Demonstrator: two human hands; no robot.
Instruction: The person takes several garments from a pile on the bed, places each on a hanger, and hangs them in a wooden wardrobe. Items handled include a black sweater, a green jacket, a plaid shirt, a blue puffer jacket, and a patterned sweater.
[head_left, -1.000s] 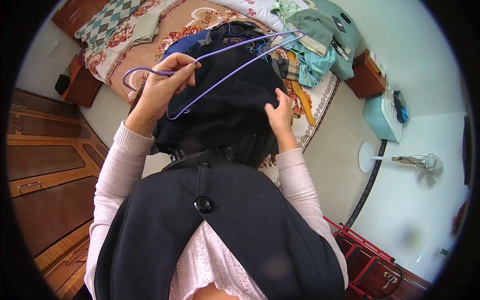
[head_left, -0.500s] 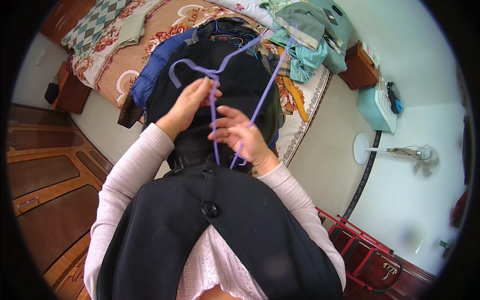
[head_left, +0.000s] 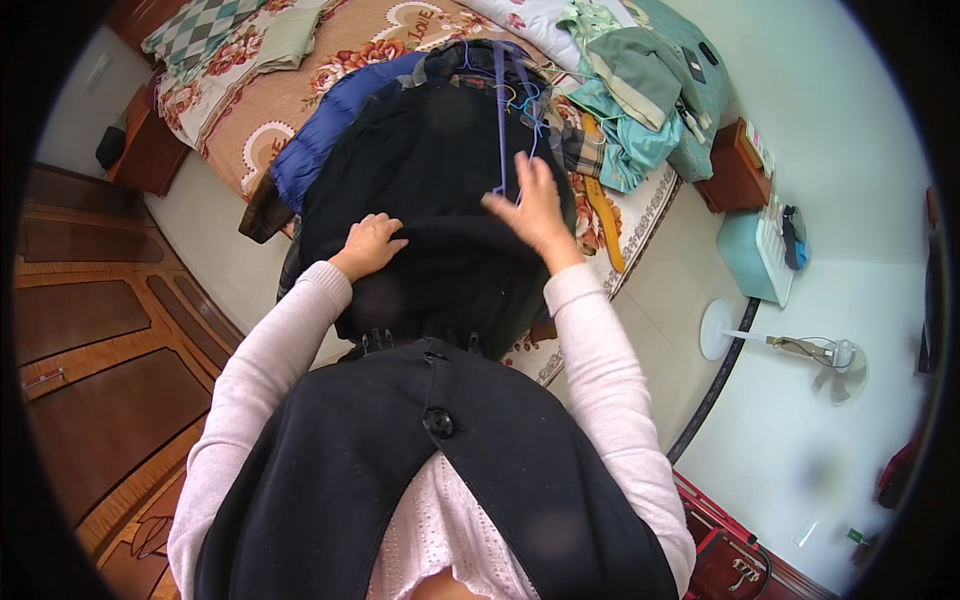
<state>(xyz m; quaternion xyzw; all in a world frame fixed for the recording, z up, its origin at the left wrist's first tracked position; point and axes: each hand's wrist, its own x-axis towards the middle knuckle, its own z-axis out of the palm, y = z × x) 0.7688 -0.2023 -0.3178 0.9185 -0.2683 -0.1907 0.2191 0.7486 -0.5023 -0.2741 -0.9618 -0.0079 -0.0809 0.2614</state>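
Note:
A pile of dark clothes lies in front of me, with a black garment (head_left: 430,180) on top. My left hand (head_left: 368,247) rests at its near left part, fingers curled in on the black cloth by a fold. To the right, my right hand (head_left: 540,212) is raised with thumb and fingers apart, slightly blurred. A purple clothes hanger (head_left: 501,120) lies over the right side of the black garment, its near end close to my right thumb. Whether the thumb touches it, I cannot tell. Beyond are a blue hanger (head_left: 537,130) and a blue puffer jacket (head_left: 300,165).
The clothes lie at the edge of a bed with a floral cover (head_left: 375,75). Green garments (head_left: 640,95) and a yellow hanger (head_left: 604,225) are on the right. A white fan (head_left: 790,345) and a light-blue bin (head_left: 755,255) stand farther right; wooden cabinet doors (head_left: 90,330) are at left.
Both hands have let go of the purple hanger, which now lies farther back on the clothes. My left hand has moved down onto the black garment; my right hand has moved up and right.

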